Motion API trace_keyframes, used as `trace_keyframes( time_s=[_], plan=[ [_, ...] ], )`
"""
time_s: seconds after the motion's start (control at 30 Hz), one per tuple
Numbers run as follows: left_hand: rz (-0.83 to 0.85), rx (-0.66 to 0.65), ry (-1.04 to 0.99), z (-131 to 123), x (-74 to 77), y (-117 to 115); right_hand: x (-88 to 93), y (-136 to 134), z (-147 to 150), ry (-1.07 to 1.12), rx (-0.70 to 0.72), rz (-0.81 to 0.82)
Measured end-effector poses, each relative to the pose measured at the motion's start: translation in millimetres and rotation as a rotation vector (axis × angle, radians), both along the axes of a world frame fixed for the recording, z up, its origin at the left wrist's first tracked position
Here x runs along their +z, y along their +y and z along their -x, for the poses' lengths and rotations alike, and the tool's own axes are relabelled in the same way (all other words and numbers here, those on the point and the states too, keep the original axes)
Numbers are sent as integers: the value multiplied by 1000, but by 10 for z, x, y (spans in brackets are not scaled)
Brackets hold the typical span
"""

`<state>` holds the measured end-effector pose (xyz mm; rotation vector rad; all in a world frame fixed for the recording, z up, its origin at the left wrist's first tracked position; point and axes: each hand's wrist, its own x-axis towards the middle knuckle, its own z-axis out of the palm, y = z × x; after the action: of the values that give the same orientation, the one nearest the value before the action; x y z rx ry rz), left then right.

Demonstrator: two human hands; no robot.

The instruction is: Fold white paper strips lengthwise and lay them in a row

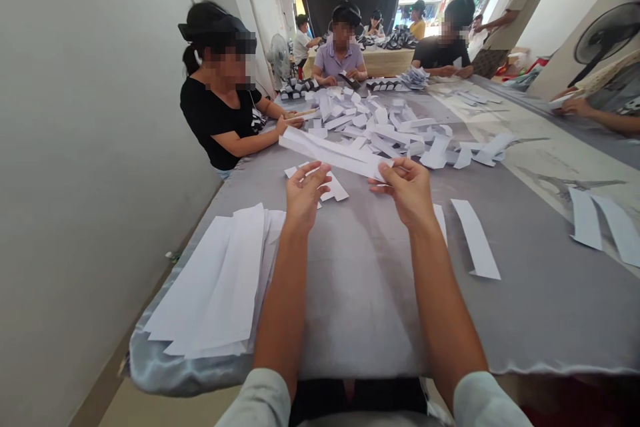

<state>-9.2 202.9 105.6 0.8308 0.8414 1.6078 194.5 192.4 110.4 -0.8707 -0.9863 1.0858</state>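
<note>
A folded white paper strip (327, 150) is held up over the table, slanting down to the right. My right hand (406, 192) pinches its right end, thumb in front. Just below the strip's lower edge is my left hand (304, 197), its fingers loosely curled and apart; whether a fingertip touches the paper is hard to see. Behind the left hand, a few white paper pieces (336, 188) lie on the cloth. A stack of flat white paper sheets (215, 280) rests left of my left forearm. Another folded strip (475, 238) lies right of my right forearm.
A grey cloth covers the table (360, 307). Folded papers heap up in a pile (380, 121) across the middle. More strips (587, 220) lie at right. A person in black (225, 107) sits at left; others sit farther back. A fan (607, 33) stands at right.
</note>
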Motion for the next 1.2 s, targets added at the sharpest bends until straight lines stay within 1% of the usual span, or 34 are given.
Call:
trace_keyframes(
  time_s=[0.07, 0.1, 0.13, 0.2, 0.27, 0.3, 0.37, 0.43, 0.53, 0.6, 0.67, 0.8, 0.93, 1.07, 1.2],
  plan=[
    [-18, -126, 54, -70, 16, -42, -2, -28, 168, 43, 49, 12],
    [-30, -168, 68, -102, 15, -58, -9, -40, 252, 59, 78, 20],
    [-41, -185, 64, -132, 10, -69, -18, -51, 331, 77, 98, 22],
    [-57, -146, 14, -178, -8, -76, -40, -71, 467, 118, 108, 20],
    [-72, -91, -46, -203, -21, -75, -60, -91, 566, 156, 82, 21],
    [-82, -94, -62, -209, -23, -75, -66, -100, 601, 170, 64, 27],
    [-103, -141, -64, -211, -18, -79, -71, -117, 646, 185, 42, 45],
    [-124, -191, -39, -210, -10, -86, -70, -126, 663, 190, 59, 66],
    [-149, -246, 21, -203, -4, -85, -76, -114, 649, 223, 160, 101],
    [-168, -262, 49, -186, -8, -70, -85, -99, 629, 252, 245, 114],
    [-194, -262, 68, -157, -20, -49, -93, -91, 622, 252, 288, 106],
    [-241, -248, 115, -91, -50, -16, -95, -114, 671, 171, 244, 68],
    [-216, -245, 122, -63, -52, -38, -76, -156, 722, 107, 251, 54],
    [-172, -284, 135, -89, -25, -101, -40, -183, 694, 40, 256, 37],
    [-161, -233, 93, -162, -12, -123, 1, -197, 653, -9, 219, 30]
  ],
)
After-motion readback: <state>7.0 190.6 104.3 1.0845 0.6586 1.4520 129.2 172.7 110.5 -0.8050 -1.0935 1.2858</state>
